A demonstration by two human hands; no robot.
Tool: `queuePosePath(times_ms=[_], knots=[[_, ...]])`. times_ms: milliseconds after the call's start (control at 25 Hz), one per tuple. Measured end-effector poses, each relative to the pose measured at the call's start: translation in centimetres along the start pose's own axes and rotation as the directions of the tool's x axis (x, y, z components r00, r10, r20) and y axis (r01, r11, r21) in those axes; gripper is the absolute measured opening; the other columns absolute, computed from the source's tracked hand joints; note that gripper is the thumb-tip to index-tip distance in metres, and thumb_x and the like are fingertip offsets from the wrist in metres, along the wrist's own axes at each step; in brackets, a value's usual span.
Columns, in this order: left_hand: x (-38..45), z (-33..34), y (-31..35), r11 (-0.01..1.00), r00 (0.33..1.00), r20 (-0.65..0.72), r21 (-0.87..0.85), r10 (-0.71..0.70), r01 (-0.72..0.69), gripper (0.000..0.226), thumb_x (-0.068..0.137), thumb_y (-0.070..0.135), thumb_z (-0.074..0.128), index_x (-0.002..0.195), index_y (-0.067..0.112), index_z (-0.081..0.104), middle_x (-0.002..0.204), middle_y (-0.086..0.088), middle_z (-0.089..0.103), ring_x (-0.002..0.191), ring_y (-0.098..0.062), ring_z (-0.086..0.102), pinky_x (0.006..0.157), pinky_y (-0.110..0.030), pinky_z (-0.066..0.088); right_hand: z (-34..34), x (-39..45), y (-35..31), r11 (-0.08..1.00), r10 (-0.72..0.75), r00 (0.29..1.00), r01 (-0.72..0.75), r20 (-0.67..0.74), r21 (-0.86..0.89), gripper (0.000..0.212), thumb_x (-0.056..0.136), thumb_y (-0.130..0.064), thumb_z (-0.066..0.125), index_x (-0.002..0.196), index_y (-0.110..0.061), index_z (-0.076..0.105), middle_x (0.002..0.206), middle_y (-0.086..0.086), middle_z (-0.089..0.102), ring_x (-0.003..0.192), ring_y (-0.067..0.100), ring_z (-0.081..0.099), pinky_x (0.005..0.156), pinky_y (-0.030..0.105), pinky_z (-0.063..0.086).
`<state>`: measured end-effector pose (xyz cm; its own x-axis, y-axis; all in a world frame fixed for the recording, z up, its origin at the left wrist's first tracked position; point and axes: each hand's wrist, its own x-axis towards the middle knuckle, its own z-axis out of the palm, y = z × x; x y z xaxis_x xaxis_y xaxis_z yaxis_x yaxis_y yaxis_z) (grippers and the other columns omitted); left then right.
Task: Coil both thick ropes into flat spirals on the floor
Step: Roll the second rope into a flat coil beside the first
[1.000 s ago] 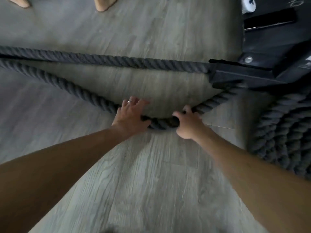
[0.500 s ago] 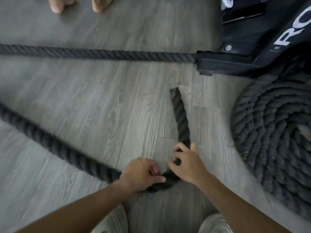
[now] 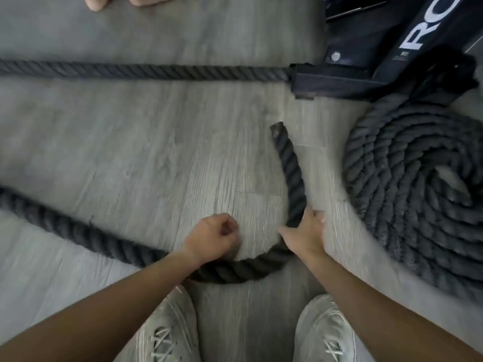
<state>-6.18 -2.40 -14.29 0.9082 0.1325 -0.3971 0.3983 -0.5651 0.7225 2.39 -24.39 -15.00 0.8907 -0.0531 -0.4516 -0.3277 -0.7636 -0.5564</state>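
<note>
A thick dark loose rope (image 3: pixel 78 231) runs in from the left and bends in a U in front of my shoes. Its cut end (image 3: pixel 278 128) points away from me. My right hand (image 3: pixel 305 233) grips the rope at the right side of the bend, thumb inside the curve and fingers outside. My left hand (image 3: pixel 214 236) is a closed fist just inside the curve, and the rope passes under its wrist. A second rope lies as a flat coiled spiral (image 3: pixel 418 192) on the floor to the right.
A straight stretch of rope (image 3: pixel 143 71) crosses the far floor into a black metal frame (image 3: pixel 326 79) at the upper right. Another person's bare feet (image 3: pixel 96 2) stand at the top edge. My grey shoes (image 3: pixel 167 333) are at the bottom, on grey wood flooring (image 3: pixel 156 152).
The tight fold in the rope has opened into a wider U. My right hand slid outward along the end piece, my left fist shifted left, and the view dropped lower over my shoes.
</note>
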Motion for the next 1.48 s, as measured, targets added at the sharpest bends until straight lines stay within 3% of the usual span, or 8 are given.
queuePosePath(times_ms=[200, 360, 520, 680, 920, 1080, 1280, 1480], knots=[[2.3, -3.4, 1.5, 0.946, 0.955, -0.272, 0.324, 0.117, -0.023, 0.075, 0.082, 0.039, 0.075, 0.146, 0.035, 0.038, 0.143, -0.007, 0.041, 0.128, -0.028, 0.046, 0.102, -0.043, 0.046, -0.3, 0.6, -1.0, 0.919, -0.344, 0.888, 0.385, 0.304, -0.085, 0.077, 0.080, -0.005, 0.072, 0.150, -0.022, 0.045, 0.116, -0.006, 0.039, 0.117, 0.022, 0.050, 0.088, 0.020, 0.042], [4.7, -6.8, 1.3, 0.711, 0.996, -0.055, 0.703, 0.072, -0.012, 0.060, 0.089, 0.065, 0.055, 0.142, 0.038, 0.047, 0.148, -0.005, 0.047, 0.137, -0.028, 0.043, 0.108, -0.048, 0.039, -1.0, 2.3, -3.8, 0.768, -0.382, 0.742, 0.586, 0.551, -0.256, 0.089, 0.084, -0.003, 0.070, 0.159, -0.032, 0.029, 0.126, -0.009, 0.036, 0.125, 0.020, 0.040, 0.105, 0.033, 0.042], [4.2, -5.4, 0.9, 0.712, 0.999, 0.043, 0.702, -0.016, -0.019, 0.056, 0.092, 0.073, 0.037, 0.114, 0.028, 0.061, 0.102, -0.001, 0.069, 0.093, -0.023, 0.066, 0.070, -0.033, 0.046, -1.5, 2.0, -2.5, 0.807, -0.296, 0.890, 0.428, 0.348, -0.407, 0.088, 0.084, -0.027, 0.074, 0.156, -0.042, 0.027, 0.144, 0.004, 0.035, 0.134, 0.028, 0.040, 0.104, 0.042, 0.046], [3.1, -3.3, 2.3, 0.626, 0.997, 0.075, 0.779, -0.026, -0.042, 0.066, 0.080, 0.081, 0.050, 0.110, 0.023, 0.051, 0.086, 0.003, 0.058, 0.078, -0.021, 0.059, 0.067, -0.034, 0.048, -0.4, -3.9, 0.5, 0.984, -0.143, 0.990, 0.144, 0.018, -0.106, 0.096, 0.082, -0.054, 0.073, 0.157, -0.034, 0.017, 0.141, 0.006, 0.033, 0.128, 0.027, 0.044, 0.095, 0.038, 0.048], [4.8, -2.6, 4.3, 0.880, 0.957, -0.139, 0.376, -0.254, 0.288, 0.047, 0.081, 0.062, 0.068, 0.106, 0.024, 0.058, 0.090, 0.002, 0.062, 0.090, -0.026, 0.067, 0.070, -0.034, 0.054, 3.4, -9.5, -0.2, 0.941, -0.244, 0.964, 0.262, 0.108, -0.213, 0.120, 0.064, -0.088, 0.060, 0.160, -0.032, 0.014, 0.165, 0.013, -0.024, 0.152, 0.040, -0.012, 0.118, 0.061, 0.016], [5.4, -3.7, 3.6, 0.883, 0.877, -0.129, 0.011, -0.464, 0.469, 0.047, 0.081, 0.057, 0.071, 0.106, 0.022, 0.053, 0.095, -0.004, 0.067, 0.083, -0.031, 0.071, 0.069, -0.047, 0.063, 4.4, -9.0, -2.8, 0.886, -0.290, 0.930, 0.349, 0.224, -0.305, 0.123, 0.060, -0.091, 0.060, 0.157, -0.027, 0.023, 0.161, 0.014, -0.037, 0.148, 0.044, -0.031, 0.119, 0.064, 0.010], [4.6, -4.2, 2.2, 0.767, 0.809, -0.106, -0.409, -0.579, 0.495, 0.043, 0.087, 0.043, 0.074, 0.113, 0.018, 0.050, 0.103, -0.007, 0.062, 0.088, -0.027, 0.066, 0.069, -0.045, 0.063, 4.8, -7.1, -4.8, 0.845, -0.350, 0.910, 0.409, 0.221, -0.345, 0.099, 0.068, -0.078, 0.068, 0.147, -0.027, 0.037, 0.166, 0.013, -0.021, 0.150, 0.046, -0.020, 0.119, 0.064, 0.010], [4.0, -4.4, 1.9, 0.658, 0.776, -0.050, -0.566, -0.629, 0.497, 0.047, 0.089, 0.035, 0.075, 0.120, 0.014, 0.046, 0.106, -0.008, 0.061, 0.083, -0.025, 0.069, 0.047, -0.034, 0.059, 3.4, -4.7, -4.6, 0.837, -0.431, 0.885, 0.464, 0.175, -0.290, 0.082, 0.066, -0.064, 0.079, 0.136, -0.037, 0.046, 0.164, 0.007, 0.000, 0.145, 0.035, 0.011, 0.117, 0.051, 0.029]])
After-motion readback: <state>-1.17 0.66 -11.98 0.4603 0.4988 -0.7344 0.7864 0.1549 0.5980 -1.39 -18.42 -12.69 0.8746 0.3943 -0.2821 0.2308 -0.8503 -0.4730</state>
